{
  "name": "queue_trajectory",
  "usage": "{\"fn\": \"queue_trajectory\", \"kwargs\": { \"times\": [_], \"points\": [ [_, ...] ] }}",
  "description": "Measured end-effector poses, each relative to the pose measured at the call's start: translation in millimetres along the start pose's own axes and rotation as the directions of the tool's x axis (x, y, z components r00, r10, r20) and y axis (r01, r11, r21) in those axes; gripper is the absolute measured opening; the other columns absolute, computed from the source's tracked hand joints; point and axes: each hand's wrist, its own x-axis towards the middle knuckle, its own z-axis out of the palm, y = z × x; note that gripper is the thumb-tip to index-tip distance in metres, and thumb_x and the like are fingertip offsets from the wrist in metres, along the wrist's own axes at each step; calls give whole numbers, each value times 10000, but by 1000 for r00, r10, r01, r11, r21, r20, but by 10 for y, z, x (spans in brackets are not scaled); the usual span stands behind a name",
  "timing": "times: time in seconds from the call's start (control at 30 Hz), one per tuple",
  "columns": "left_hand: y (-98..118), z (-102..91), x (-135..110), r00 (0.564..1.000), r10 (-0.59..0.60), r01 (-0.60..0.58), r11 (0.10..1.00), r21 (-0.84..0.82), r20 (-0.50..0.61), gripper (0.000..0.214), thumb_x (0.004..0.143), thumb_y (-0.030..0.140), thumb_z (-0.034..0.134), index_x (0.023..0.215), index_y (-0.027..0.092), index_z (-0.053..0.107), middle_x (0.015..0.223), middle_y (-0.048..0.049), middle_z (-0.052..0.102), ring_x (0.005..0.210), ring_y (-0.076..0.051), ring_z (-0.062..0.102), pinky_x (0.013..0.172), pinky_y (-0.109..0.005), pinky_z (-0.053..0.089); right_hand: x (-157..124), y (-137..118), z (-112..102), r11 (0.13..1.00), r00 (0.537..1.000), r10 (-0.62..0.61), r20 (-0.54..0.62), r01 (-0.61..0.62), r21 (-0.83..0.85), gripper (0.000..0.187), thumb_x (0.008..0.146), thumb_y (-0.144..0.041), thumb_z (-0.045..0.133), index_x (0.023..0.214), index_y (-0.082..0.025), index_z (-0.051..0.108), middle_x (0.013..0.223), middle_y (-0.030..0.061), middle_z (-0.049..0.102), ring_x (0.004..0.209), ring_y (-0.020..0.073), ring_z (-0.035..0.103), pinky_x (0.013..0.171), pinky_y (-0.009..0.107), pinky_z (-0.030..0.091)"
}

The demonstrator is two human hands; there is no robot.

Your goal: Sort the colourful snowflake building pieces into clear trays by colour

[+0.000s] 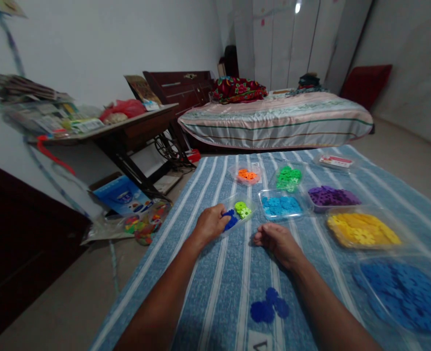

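Observation:
My left hand is closed on dark blue snowflake pieces at the near end of a small clear tray that also holds yellow-green pieces. My right hand rests on the striped blue cloth with its fingers curled under; what it holds, if anything, is hidden. A joined cluster of dark blue pieces lies on the cloth between my forearms.
Clear trays hold sorted pieces: orange, green, light blue, purple, yellow, dark blue. A bag of mixed pieces lies left of the cloth. A sewing table and a bed stand behind.

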Motion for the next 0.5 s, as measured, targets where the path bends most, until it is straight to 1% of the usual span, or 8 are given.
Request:
{"fn": "queue_trajectory", "kwargs": {
  "times": [0.07, 0.13, 0.2, 0.3, 0.4, 0.5],
  "points": [
    [-93, -15, 131, 999, -19, 15, 991, 134, 28, 76, 812, 225, 567, 762, 173, 592, 720, -37, 630, 735, -196, 611, 672, -294, 419, 1, -1, 2, 1000, 1000, 1, 0, -1, 1, 274, 689, -394, 792, 726, -146, 682, 653, 46, 695, 612, 167, 644, 685, 331, 504],
    [-149, -4, 225, 997, -36, 19, 974, 226, 74, 74, 820, 213, 566, 807, 167, 623, 821, -88, 675, 842, -244, 642, 734, -331, 441, 5, 1, -2, 1000, 1000, 1, 0, -1, 0, 275, 688, -394, 792, 728, -145, 683, 651, 43, 694, 610, 166, 644, 687, 331, 505],
    [-174, 9, 286, 989, -57, 16, 958, 286, 134, 91, 824, 193, 559, 812, 160, 643, 896, -132, 694, 919, -284, 653, 763, -357, 452, 11, 6, -10, 1000, 1000, -1, 3, 1, 0, 273, 692, -396, 789, 731, -146, 685, 654, 41, 695, 613, 164, 646, 690, 329, 505],
    [-178, 3, 340, 978, -90, 24, 943, 332, 187, 124, 815, 155, 546, 758, 151, 656, 913, -171, 704, 951, -321, 661, 750, -376, 462, 19, 12, -23, 1000, 1000, -2, 7, 2, -4, 276, 699, -404, 784, 735, -149, 686, 659, 41, 697, 617, 165, 648, 704, 337, 506],
    [-168, -22, 364, 978, -112, 44, 936, 350, 177, 144, 814, 137, 532, 753, 141, 662, 934, -199, 706, 971, -352, 658, 744, -400, 465, 22, 15, -27, 1000, 1000, 0, 8, 0, -9, 278, 703, -410, 781, 733, -151, 685, 664, 42, 701, 617, 169, 651, 709, 346, 508],
    [-158, -40, 362, 983, -130, 71, 924, 375, 133, 150, 812, 118, 521, 822, 135, 671, 987, -210, 701, 1005, -363, 648, 762, -418, 465, 21, 15, -24, 1000, 1000, -5, 11, 5, -5, 272, 704, -402, 781, 727, -150, 684, 661, 42, 701, 611, 166, 650, 695, 337, 509]
  ]
}}
